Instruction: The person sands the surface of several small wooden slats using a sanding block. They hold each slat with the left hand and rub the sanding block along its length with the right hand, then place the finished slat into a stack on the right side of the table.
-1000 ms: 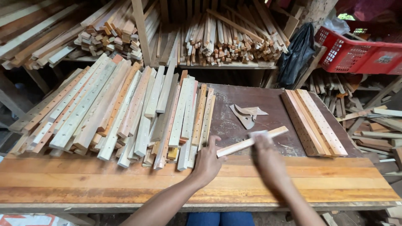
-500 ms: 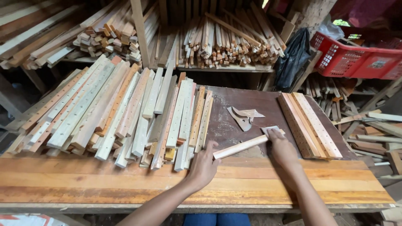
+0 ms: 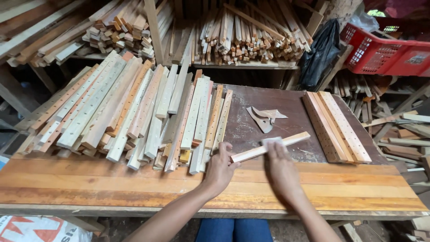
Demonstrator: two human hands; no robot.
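A light wooden strip (image 3: 293, 140) lies slanted on the workbench (image 3: 134, 183). My left hand (image 3: 220, 170) holds its near end down against the bench. My right hand (image 3: 281, 170) presses a small pale piece of sandpaper (image 3: 271, 141) onto the strip near its middle. Both forearms reach in from the bottom edge.
A big pile of drilled wooden strips (image 3: 125, 112) covers the left of the bench. A neat stack of strips (image 3: 336, 127) lies at the right. Torn sandpaper scraps (image 3: 264, 117) sit on the dark board. Stick bundles (image 3: 242, 36), a black bag (image 3: 320, 54) and a red crate (image 3: 385, 49) stand behind.
My right hand slid with the sandpaper from the strip's far end back toward its middle. The left hand stayed on the near end.
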